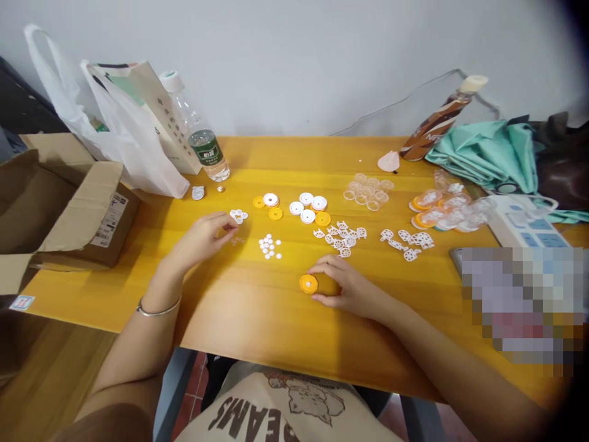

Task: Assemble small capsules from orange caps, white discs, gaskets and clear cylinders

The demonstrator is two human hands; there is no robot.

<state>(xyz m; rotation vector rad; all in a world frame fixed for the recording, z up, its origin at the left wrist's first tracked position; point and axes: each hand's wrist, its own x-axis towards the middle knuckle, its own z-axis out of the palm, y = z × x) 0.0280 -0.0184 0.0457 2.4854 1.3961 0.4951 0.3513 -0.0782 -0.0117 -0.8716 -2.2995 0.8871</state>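
On the left, the fingers of my left hand [207, 241] come together in a pinch beside a small cluster of white ring-like parts [238, 216]. Whatever lies between those fingertips is too small to make out. My right hand [345, 287] grips the edge of a round orange disc [308, 283] with a pale centre, thumb and fingers curved about it near the table's front. Between the hands lie several white dots [268, 245] and some tiny clear pieces [238, 241]. White gear-like parts [343, 238] are just beyond my right hand.
White and orange wheels [308, 216] and clear cups [367, 190] sit farther back. Filled round pieces [430, 218] and a pouch [488, 150] are at right. A water bottle [207, 150], bags [133, 141] and an open cardboard box [87, 215] stand left; a brown bottle [432, 126] leans back right.
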